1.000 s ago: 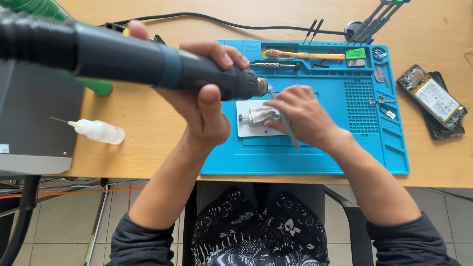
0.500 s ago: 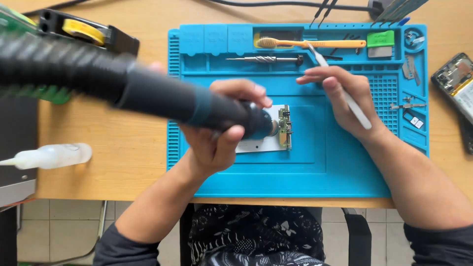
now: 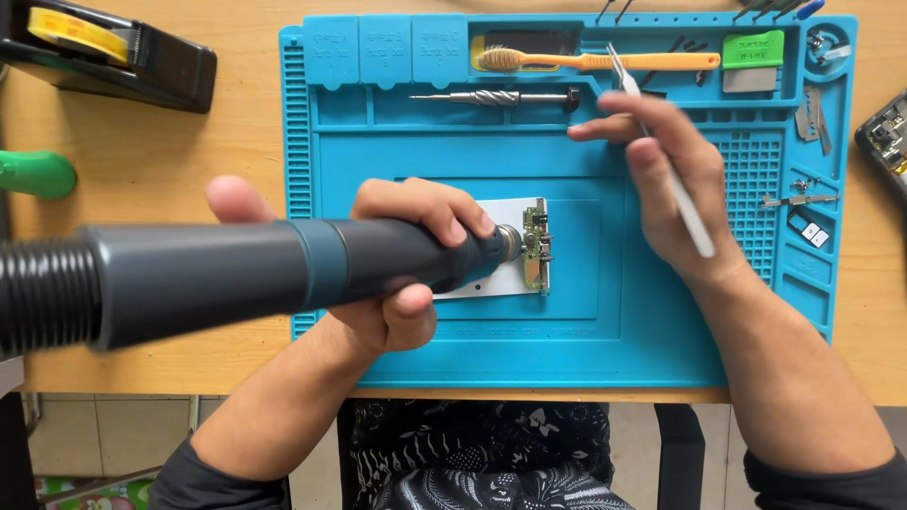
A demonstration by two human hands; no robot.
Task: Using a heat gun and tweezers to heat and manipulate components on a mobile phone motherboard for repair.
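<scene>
Head view: the left hand point(image 3: 397, 274) gripped the dark grey hot-air handpiece point(image 3: 283, 274), fingers wrapped round its barrel and thumb beneath; the grip lay close to the tip, a hold judged to steady the metal nozzle point(image 3: 510, 243); the ribbed hose point(image 3: 42, 295) trailed off to the left. The nozzle was levelled at the small green circuit board point(image 3: 537, 246), its mouth just beside the board's left edge; the board stood along the right edge of a pale metal holder plate point(image 3: 505, 212), central on the blue silicone work mat point(image 3: 605, 331), which probably shielded the wooden desk point(image 3: 161, 179) from heat.

The right hand point(image 3: 675, 189) held white tweezers point(image 3: 661, 151), pinched between thumb and fingers point(image 3: 614, 127); the tips pointed away toward the mat's upper trays, well apart from the board, apparently kept in reserve. The board lay between the two hands, nearer the left fingers, untouched by either.

An orange toothbrush point(image 3: 595, 61) and a steel screwdriver point(image 3: 491, 96) rested in the trays.
</scene>
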